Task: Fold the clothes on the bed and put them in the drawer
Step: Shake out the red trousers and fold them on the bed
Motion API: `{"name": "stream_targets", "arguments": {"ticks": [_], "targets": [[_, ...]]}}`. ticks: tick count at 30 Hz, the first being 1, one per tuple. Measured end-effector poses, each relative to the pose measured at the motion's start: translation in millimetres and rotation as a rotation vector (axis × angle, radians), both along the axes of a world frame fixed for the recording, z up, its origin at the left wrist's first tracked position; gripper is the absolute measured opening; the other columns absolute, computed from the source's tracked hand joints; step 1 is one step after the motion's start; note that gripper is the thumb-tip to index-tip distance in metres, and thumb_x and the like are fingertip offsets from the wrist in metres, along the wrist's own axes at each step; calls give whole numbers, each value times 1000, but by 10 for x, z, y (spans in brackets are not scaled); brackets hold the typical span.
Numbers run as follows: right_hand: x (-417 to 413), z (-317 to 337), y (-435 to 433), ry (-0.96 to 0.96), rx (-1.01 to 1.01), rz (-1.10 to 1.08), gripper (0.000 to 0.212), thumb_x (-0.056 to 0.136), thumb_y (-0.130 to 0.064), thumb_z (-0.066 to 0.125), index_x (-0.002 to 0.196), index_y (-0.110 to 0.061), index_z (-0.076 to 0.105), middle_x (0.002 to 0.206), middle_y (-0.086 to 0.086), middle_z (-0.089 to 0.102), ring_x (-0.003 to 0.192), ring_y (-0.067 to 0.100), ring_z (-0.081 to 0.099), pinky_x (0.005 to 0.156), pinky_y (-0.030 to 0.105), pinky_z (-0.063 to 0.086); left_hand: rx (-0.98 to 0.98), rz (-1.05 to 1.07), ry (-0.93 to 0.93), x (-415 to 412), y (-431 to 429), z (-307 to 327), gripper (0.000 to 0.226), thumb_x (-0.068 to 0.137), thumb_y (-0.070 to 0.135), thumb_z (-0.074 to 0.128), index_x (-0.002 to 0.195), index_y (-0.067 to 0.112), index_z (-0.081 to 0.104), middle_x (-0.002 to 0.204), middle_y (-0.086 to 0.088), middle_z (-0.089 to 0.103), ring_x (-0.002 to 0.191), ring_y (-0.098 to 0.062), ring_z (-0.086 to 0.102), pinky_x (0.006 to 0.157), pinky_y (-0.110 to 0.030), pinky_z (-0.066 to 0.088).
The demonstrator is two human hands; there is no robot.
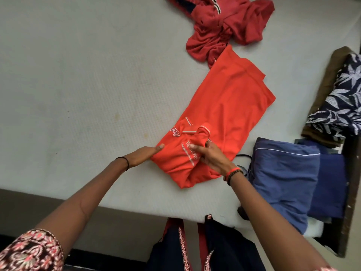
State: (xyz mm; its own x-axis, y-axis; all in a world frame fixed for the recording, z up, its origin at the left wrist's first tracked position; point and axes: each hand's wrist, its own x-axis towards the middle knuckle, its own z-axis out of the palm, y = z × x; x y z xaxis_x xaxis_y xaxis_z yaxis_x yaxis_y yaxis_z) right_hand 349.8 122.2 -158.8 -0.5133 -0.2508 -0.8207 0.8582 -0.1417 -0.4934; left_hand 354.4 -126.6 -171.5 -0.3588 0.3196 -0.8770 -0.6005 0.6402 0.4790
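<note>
The orange polo shirt (224, 114) lies partly folded on the white mattress (78, 75), right of centre, collar and white lettering at the near end and hem pointing far-right. The right hand (211, 155) grips a bunch of its fabric just below the collar, fingers curled tight into the cloth. The left hand (144, 155) lies flat and straight against the shirt's near-left edge, thumb tip touching the fabric; its fingers beyond the edge are hidden, so whether they go under the cloth cannot be told. A crumpled red garment (230, 26) sits at the far side, touching the shirt's hem. Near right lie folded blue shorts (283, 177), and further right a navy leaf-print garment (341, 98) on a brown one (328, 79), by the dark bed frame (349, 192). Both forearms reach in from the near edge and converge on the shirt; the left wrist wears a black band (125, 163), the right wrist red and dark bracelets (233, 174).
</note>
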Motion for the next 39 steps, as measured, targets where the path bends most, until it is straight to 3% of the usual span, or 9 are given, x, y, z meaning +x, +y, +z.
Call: {"name": "stream_targets", "arguments": {"ticks": [4, 8, 15, 22, 26, 30, 33, 36, 39], "targets": [[-172, -89, 87, -89, 50, 68, 22, 81, -25, 72, 100, -20, 62, 96, -1, 71, 89, 14, 65, 80, 34, 54, -4, -87, 163, 56, -7, -128, 86, 61, 88, 46, 91, 9, 62, 83, 5, 56, 77, -8, 49, 75, -28, 37], [-237, -195, 172, -53, 106, -43, 50, 76, -24, 78, 119, -17, 54, 110, 6, 68, 99, 20, 64, 84, 40, 55, 7, -120, 180, 121, 3, -159, 42, 85, 63, 49, 97, 27, 66, 100, 7, 66, 92, -9, 59, 83, -24, 43], [-249, -262, 20, 232, 502, 7, 37, 72, -22, 82, 100, -17, 59, 87, -3, 64, 80, 12, 59, 63, 21, 45, -239, -336, 521, 221, 7, -163, 76, 68, 84, 23, 84, 20, 60, 88, 6, 51, 84, -14, 50, 84, -33, 37], [90, -81, -251, 661, 1307, 434, 82, 84, -46, 61, 148, -11, 23, 148, 21, 30, 137, 34, 30, 112, 44, 26, -361, -128, 557, 396, 21, -100, 71, 66, 78, 32, 92, 23, 69, 126, 2, 49, 118, -18, 45, 102, -37, 30], [548, 84, -497, 974, 1177, 651, 97, 81, -57, 55, 149, 0, 16, 156, 23, 14, 146, 33, 9, 118, 47, 11, -305, 17, 443, 411, -7, -61, 51, 63, 77, 40, 76, 32, 60, 112, 6, 55, 107, -11, 51, 96, -34, 38], [949, 42, -774, 941, 1081, 926, 126, 61, -66, 70, 149, 2, 11, 154, 29, 5, 145, 38, -1, 116, 52, 4, -229, 109, 385, 411, 69, 32, 34, 77, 51, 67, 64, 21, 55, 82, 1, 60, 81, -16, 57, 70, -24, 40], [893, -38, -890, 810, 1115, 903, 114, 65, -46, 74, 150, -1, 12, 152, 34, 9, 144, 42, 3, 114, 56, 8, -195, 96, 443, 406, 124, 93, 28, 83, 31, 70, 68, 10, 59, 84, 1, 59, 81, -12, 57, 73, -25, 40], [841, -75, -963, 733, 1162, 901, 70, 86, -22, 44, 149, -4, 18, 149, 35, 17, 142, 44, 18, 111, 57, 16, -165, 50, 456, 397, 143, 157, 31, 85, 31, 68, 75, 2, 63, 94, -3, 61, 89, -14, 57, 78, -21, 40], [896, -111, -1010, 721, 1142, 918, 60, 88, -14, 23, 147, -4, 20, 147, 35, 23, 140, 44, 24, 109, 57, 20, -150, -88, 354, 327, 64, 222, 31, 88, 39, 62, 81, 10, 67, 100, 1, 62, 96, -14, 58, 84, -23, 42]]}}
